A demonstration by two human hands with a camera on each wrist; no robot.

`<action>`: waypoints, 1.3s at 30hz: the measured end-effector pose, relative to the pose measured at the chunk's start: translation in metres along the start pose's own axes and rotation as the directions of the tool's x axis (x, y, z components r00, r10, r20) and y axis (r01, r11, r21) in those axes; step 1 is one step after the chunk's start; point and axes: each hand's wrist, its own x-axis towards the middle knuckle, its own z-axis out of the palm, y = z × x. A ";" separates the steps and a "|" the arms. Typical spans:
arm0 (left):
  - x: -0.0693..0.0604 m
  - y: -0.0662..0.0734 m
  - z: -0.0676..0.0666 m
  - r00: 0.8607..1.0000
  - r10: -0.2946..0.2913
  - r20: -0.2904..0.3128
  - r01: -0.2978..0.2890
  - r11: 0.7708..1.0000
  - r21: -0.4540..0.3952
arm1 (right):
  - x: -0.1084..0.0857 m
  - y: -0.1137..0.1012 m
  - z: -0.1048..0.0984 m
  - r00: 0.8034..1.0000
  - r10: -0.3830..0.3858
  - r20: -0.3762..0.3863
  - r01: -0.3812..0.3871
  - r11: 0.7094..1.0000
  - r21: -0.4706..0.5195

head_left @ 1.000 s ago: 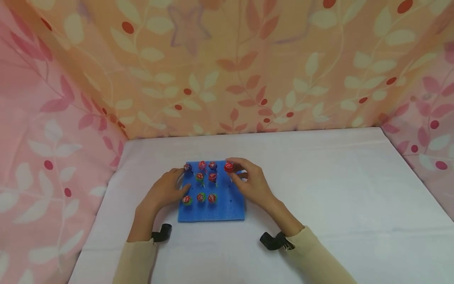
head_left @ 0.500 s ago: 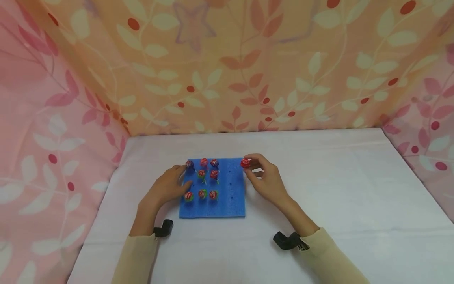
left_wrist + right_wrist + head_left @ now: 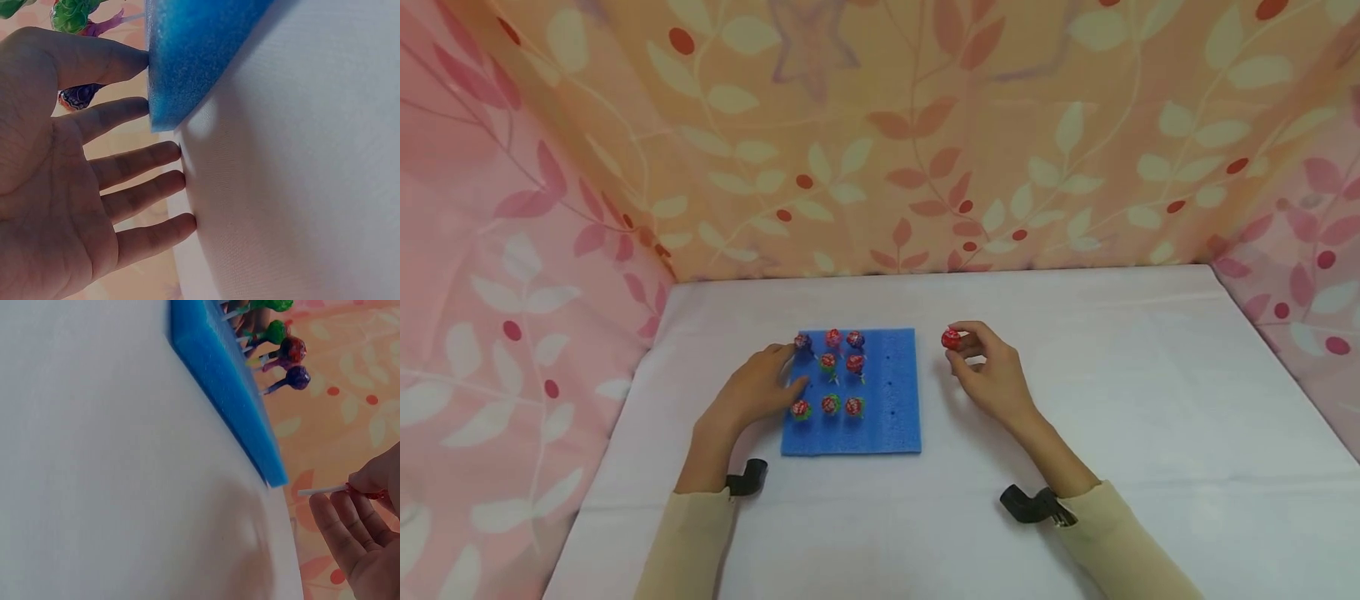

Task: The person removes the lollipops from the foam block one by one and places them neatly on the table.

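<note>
A blue foam board (image 3: 883,433) lies on the white table, with several wrapped lollipops (image 3: 854,407) standing in it by their sticks. My left hand (image 3: 756,388) rests at the board's left edge. In the left wrist view its fingers (image 3: 134,165) are spread and nearly straight, with the thumb and index tips touching the foam. Right of the board, my right hand (image 3: 992,379) pinches a red lollipop (image 3: 951,338) by its head, above the table. Its bare white stick (image 3: 322,490) shows in the right wrist view, pointing toward the board and apart from it.
Small holes dot the right part of the board. The white tablecloth (image 3: 1150,392) stretches around it, and a floral curtain (image 3: 1000,150) closes off the back and both sides. Each wrist carries a black camera mount (image 3: 1030,505).
My right hand has moved right with the red lollipop, from over the board's upper right corner to beyond its right edge. The left hand stays at the board.
</note>
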 end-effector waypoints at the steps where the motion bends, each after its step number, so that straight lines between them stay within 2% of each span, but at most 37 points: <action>1: 0.000 0.000 -0.001 1.000 0.000 -0.002 0.000 1.000 0.001 | 0.000 0.001 -0.001 1.000 0.002 0.000 -0.002 1.000 0.003; 7: 0.000 0.002 -0.002 1.000 0.000 0.000 0.000 1.000 -0.009 | 0.001 0.012 -0.005 1.000 0.016 -0.002 -0.016 1.000 -0.009; 19: -0.003 0.003 -0.001 1.000 -0.006 0.000 0.006 1.000 -0.009 | 0.004 0.021 -0.007 0.992 0.109 0.071 -0.095 0.981 -0.172; 27: -0.004 0.004 -0.002 1.000 -0.011 0.003 0.011 1.000 -0.021 | 0.007 0.023 -0.010 0.986 0.140 0.092 -0.119 0.972 -0.205; 35: -0.003 0.005 -0.003 1.000 0.002 -0.009 -0.003 1.000 -0.029 | 0.013 0.022 -0.012 0.968 0.218 0.126 -0.181 0.950 -0.252; 39: -0.002 0.005 -0.003 1.000 -0.017 0.012 0.018 0.999 -0.034 | 0.014 0.021 -0.013 0.952 0.266 0.152 -0.219 0.938 -0.269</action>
